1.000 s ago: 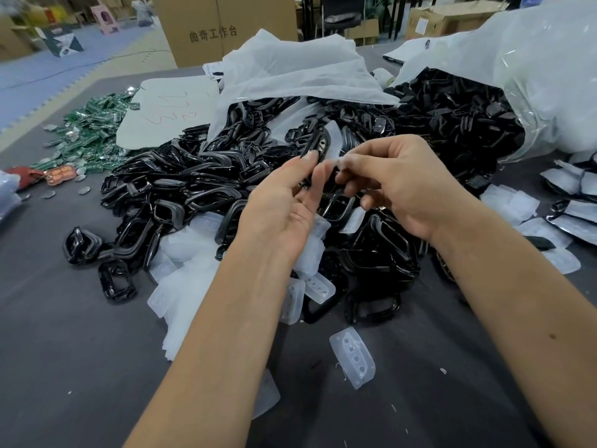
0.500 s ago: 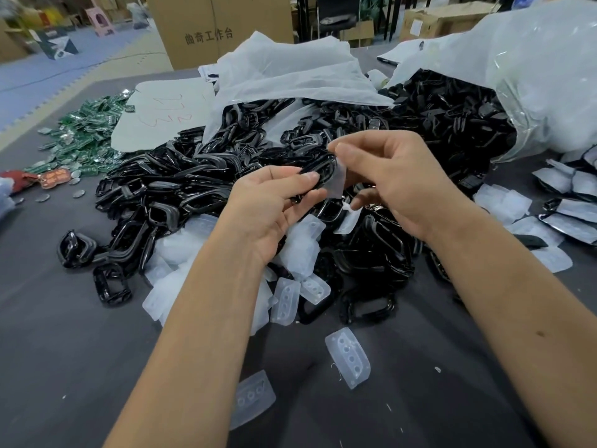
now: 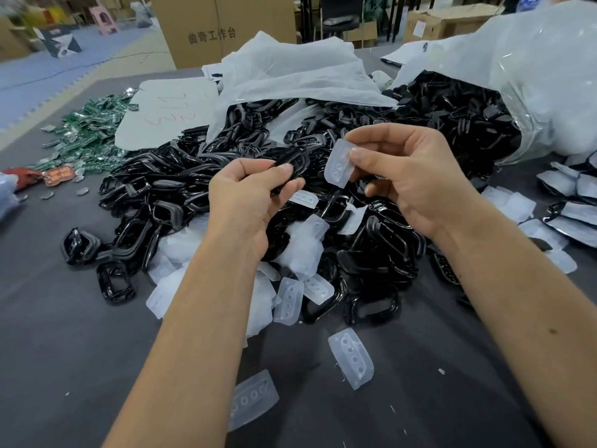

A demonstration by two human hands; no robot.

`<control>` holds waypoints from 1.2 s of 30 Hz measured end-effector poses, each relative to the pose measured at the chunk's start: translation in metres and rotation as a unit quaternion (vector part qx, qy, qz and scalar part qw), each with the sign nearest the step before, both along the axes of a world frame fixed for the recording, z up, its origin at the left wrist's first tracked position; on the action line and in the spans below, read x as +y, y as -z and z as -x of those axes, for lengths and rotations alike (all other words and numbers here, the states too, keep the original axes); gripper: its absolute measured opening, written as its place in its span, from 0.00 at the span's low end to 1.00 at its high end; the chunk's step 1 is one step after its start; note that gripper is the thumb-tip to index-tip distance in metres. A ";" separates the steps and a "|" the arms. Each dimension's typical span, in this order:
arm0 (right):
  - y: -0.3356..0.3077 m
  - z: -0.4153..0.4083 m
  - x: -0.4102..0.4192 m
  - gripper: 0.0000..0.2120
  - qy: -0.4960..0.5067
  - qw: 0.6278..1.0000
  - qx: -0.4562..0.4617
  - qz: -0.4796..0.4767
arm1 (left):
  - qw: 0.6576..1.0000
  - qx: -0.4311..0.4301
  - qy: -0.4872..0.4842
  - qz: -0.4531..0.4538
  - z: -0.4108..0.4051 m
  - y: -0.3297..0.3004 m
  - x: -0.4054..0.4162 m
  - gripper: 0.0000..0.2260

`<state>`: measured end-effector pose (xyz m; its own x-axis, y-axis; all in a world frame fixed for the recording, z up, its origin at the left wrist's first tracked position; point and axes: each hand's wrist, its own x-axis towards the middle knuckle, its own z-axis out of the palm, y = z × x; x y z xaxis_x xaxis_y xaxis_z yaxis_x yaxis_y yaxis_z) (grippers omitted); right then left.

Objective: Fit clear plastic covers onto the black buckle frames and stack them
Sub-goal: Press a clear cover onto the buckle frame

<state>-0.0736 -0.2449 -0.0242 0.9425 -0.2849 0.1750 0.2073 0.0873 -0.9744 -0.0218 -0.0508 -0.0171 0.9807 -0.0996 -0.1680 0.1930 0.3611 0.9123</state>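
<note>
Dark grey table point(image 3: 64, 350), cardboard boxes point(image 3: 223, 27) behind; hands pinching black frame point(image 3: 295, 163) and clear cover point(image 3: 339, 166).

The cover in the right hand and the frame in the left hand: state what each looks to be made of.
Cover: looks like thin, soft translucent plastic, milky and matt; the dark pile shows faintly through it, and it has moulded round dimples. The right hand pinches it.

Frame: probably hard black plastic or coated metal; its glossy surface catches highlights, which leaves the choice open. The left hand grips it.
</note>
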 end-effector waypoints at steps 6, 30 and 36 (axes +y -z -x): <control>-0.002 0.002 0.001 0.09 -0.023 0.999 -0.021 0.009 | 0.999 -0.020 0.023 -0.024 0.005 0.000 -0.006 0.09; -0.014 0.008 0.014 0.11 -0.046 0.998 -0.012 -0.046 | 0.999 -0.003 0.045 -0.029 0.008 -0.005 -0.007 0.08; -0.015 0.011 0.014 0.12 -0.071 0.996 -0.043 -0.038 | 0.999 -0.002 0.044 -0.029 0.006 -0.004 -0.007 0.08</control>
<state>-0.0845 -0.2305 -0.0091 0.9564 -0.1650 0.2409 0.2709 0.1937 -0.9429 -0.0283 -0.0578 -0.0132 0.9694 -0.1748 -0.1726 0.2181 0.2898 0.9319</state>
